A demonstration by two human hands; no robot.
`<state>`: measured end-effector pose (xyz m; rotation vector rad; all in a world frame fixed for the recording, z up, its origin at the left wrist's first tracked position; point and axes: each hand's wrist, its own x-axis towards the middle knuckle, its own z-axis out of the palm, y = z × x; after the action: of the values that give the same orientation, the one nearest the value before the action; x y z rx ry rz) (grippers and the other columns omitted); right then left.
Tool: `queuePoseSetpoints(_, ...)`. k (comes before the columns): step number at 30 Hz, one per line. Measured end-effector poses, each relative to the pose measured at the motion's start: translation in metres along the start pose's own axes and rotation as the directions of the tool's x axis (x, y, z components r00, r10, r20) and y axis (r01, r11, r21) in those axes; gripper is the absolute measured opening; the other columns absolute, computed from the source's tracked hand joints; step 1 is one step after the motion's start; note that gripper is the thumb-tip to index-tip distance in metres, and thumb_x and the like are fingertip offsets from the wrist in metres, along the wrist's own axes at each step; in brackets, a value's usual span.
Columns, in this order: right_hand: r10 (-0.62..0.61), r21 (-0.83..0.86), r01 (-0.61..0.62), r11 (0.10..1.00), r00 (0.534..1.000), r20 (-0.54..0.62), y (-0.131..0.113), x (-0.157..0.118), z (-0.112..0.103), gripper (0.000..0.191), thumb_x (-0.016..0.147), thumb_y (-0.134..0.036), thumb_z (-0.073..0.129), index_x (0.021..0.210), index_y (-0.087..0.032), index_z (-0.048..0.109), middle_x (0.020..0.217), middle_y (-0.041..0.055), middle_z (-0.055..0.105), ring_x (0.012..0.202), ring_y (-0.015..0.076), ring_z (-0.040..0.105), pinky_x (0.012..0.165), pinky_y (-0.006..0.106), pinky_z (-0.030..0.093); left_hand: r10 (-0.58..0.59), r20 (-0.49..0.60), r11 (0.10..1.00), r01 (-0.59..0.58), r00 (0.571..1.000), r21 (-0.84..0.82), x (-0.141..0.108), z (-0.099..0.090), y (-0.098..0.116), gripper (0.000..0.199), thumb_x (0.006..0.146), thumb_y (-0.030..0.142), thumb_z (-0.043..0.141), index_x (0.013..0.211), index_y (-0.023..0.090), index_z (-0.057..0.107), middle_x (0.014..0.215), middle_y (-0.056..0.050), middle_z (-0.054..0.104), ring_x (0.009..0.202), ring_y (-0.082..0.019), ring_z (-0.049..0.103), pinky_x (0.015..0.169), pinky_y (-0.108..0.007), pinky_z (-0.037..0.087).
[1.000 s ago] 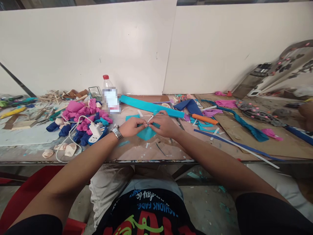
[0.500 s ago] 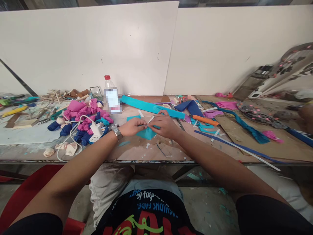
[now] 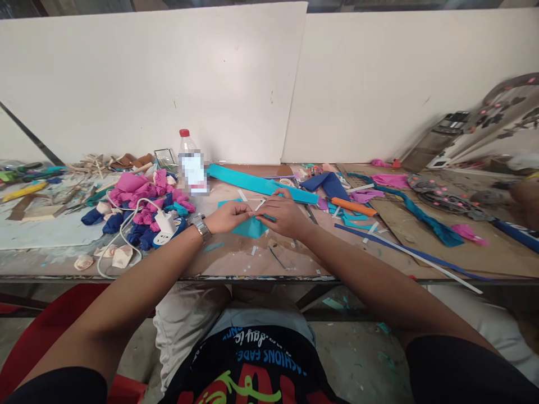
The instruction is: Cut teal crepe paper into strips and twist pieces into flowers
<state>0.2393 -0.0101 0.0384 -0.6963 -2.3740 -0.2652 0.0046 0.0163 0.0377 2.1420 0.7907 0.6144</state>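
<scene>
My left hand [image 3: 230, 217], with a metal watch on the wrist, is closed with thumb and forefinger pinched together. Its fingertips meet those of my right hand [image 3: 282, 214], which is also closed. A turquoise piece of paper or cloth [image 3: 252, 228] lies at and under the fingertips, and its upper edge is hidden by them. What exactly sits in each pinch is too small to make out. Beside the right fingers is a thin white strip [image 3: 260, 205]. Behind the hands runs a long folded turquoise band [image 3: 261, 184].
To the left are pink and blue crumpled pieces [image 3: 137, 191], a power strip [image 3: 164, 238] with a white cable and a bottle [image 3: 185, 140]. An orange-handled cutter [image 3: 352, 206], blue strips and cardboard [image 3: 497, 252] lie right. White panels [image 3: 168, 73] stand behind.
Both hands stay in nearly the same place. The fingertips have drawn slightly closer together, and the turquoise piece has shifted a little under them.
</scene>
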Motion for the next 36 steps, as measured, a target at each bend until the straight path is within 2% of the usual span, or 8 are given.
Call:
queuePoseSetpoints(5,0.031,0.005,-0.031,1.0,1.0,0.003,0.0,-0.001,0.002,0.019,0.102,-0.03,0.059,0.093,-0.024,0.075,0.089,0.0041,0.079,0.089,0.0231,0.07,0.101,0.048,0.032,0.016,-0.016,0.999,-0.016,1.0,0.032,0.0,0.001,-0.001,0.044,0.097,0.054,0.055,0.081,0.014,0.065,0.06,0.004,0.041,0.057,-0.01,0.033,0.054,-0.024,0.024)
queuePoseSetpoints(13,0.064,-0.018,-0.064,0.998,0.998,0.01,-0.001,-0.001,0.003,0.016,0.101,-0.029,0.06,0.093,-0.023,0.072,0.089,0.0034,0.078,0.091,0.023,0.068,0.102,0.047,0.029,0.087,-0.063,0.996,-0.085,0.994,0.037,-0.001,0.004,-0.002,0.037,0.096,0.047,0.057,0.081,0.014,0.067,0.063,0.003,0.048,0.059,-0.01,0.037,0.056,-0.024,0.029)
queuePoseSetpoints(22,0.118,-0.054,-0.116,0.992,0.992,0.04,-0.004,0.001,0.003,0.018,0.103,-0.03,0.055,0.093,-0.023,0.069,0.093,0.005,0.077,0.098,0.0248,0.062,0.1,0.046,0.026,0.184,-0.126,0.959,-0.15,0.975,0.241,-0.005,0.003,0.007,0.031,0.098,0.038,0.054,0.086,0.016,0.072,0.073,0.0,0.067,0.065,-0.012,0.051,0.063,-0.025,0.035)
queuePoseSetpoints(28,0.15,-0.055,-0.147,0.988,0.987,0.058,-0.007,0.002,0.001,0.018,0.103,-0.03,0.052,0.095,-0.022,0.065,0.1,0.0059,0.076,0.102,0.0262,0.058,0.095,0.046,0.026,0.226,-0.094,0.881,-0.163,0.97,0.444,-0.007,0.002,0.01,0.029,0.101,0.035,0.051,0.095,0.019,0.075,0.082,-0.002,0.074,0.067,-0.015,0.057,0.067,-0.028,0.036)
queuePoseSetpoints(36,0.155,-0.012,-0.155,0.988,0.984,0.087,-0.011,0.004,0.0,0.013,0.1,-0.024,0.05,0.091,-0.022,0.058,0.1,0.0066,0.073,0.101,0.0263,0.056,0.091,0.046,0.028,0.237,-0.065,0.826,-0.166,0.969,0.538,-0.005,0.003,0.007,0.03,0.103,0.038,0.05,0.103,0.021,0.076,0.093,-0.005,0.079,0.082,-0.021,0.068,0.073,-0.03,0.04)
